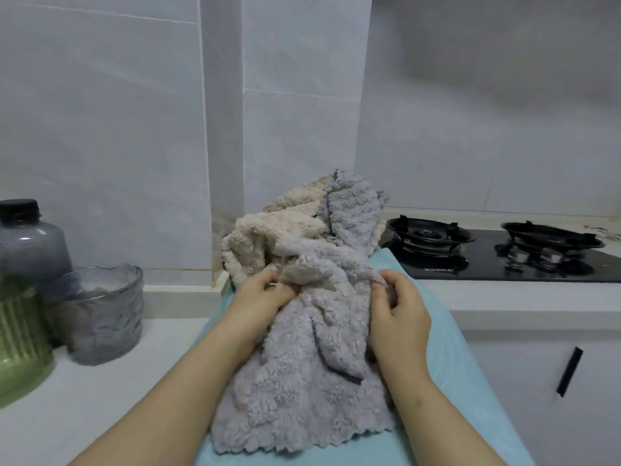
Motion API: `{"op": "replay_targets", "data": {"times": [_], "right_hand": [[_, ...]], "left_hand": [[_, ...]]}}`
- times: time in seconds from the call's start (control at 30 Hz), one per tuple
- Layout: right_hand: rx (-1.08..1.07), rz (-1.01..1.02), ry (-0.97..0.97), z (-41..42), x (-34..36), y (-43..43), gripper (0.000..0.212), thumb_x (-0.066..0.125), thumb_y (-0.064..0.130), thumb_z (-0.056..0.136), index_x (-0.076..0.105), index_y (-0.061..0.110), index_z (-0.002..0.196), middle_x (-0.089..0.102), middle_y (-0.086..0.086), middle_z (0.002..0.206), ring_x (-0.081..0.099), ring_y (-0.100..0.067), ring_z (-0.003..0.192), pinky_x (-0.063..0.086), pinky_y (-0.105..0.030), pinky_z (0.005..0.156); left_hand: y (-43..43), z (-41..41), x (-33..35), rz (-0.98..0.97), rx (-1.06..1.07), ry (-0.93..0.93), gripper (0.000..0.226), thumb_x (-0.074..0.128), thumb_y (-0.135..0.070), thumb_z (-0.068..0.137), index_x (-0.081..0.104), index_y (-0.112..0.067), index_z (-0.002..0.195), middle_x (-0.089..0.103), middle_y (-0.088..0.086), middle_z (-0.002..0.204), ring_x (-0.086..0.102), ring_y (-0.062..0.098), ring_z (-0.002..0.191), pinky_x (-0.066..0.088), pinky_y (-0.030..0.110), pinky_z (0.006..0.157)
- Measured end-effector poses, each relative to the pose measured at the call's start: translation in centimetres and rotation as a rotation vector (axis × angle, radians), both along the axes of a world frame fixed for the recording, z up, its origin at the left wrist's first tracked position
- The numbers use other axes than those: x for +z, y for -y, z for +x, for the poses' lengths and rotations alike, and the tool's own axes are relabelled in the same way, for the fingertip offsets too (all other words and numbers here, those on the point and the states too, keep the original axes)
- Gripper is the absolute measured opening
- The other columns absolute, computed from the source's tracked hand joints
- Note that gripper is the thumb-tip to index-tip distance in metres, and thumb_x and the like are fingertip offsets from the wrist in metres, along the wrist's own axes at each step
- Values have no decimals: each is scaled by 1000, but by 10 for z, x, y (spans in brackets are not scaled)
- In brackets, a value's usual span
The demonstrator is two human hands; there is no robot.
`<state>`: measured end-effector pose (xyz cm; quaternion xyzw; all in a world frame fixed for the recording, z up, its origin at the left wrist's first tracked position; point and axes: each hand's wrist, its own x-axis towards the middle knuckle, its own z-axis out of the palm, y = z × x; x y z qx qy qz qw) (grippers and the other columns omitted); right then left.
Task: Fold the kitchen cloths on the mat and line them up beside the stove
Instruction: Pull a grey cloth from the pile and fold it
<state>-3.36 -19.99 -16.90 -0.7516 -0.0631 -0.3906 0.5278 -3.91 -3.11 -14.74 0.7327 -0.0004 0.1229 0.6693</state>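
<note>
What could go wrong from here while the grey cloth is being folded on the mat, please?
1. The left hand and right hand pinch the crumpled grey fluffy cloth right where it meets the heap of beige and grey cloths; lifting it may drag that heap along.
2. The heap sits close beside the black gas stove, so a tug could spill a cloth onto the nearest burner.
</note>
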Motion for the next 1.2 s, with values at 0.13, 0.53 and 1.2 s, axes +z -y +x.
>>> {"op": "replay_targets", "data": {"times": [0.13, 0.53, 1.2], "right_hand": [[-219, -127, 235, 4, 3, 7, 21, 48, 10, 86, 65, 6, 98, 59, 2, 97, 53, -17, 91, 35, -13, 81], [-136, -789, -691, 6, -7, 7, 43, 33, 36, 96, 33, 39, 139, 41, -3, 139, 34, -27, 127, 28, -38, 100], [-376, -489, -355, -7, -2, 10, 37, 45, 23, 91, 53, 26, 127, 41, -2, 140, 36, -25, 121, 27, -36, 95]], "left_hand": [[-27, 8, 1, 147, 298, 77, 20, 65, -20, 77, 51, -13, 90, 58, 13, 90, 56, 28, 81, 39, 33, 69], [-36, 20, -21, 725, 345, -266, 42, 51, -42, 90, 42, -12, 117, 57, 13, 119, 54, 30, 107, 42, 35, 83], [-21, -5, -10, 894, 304, 199, 13, 56, -20, 87, 63, -28, 94, 59, -3, 103, 53, 18, 99, 41, 28, 79]]}}
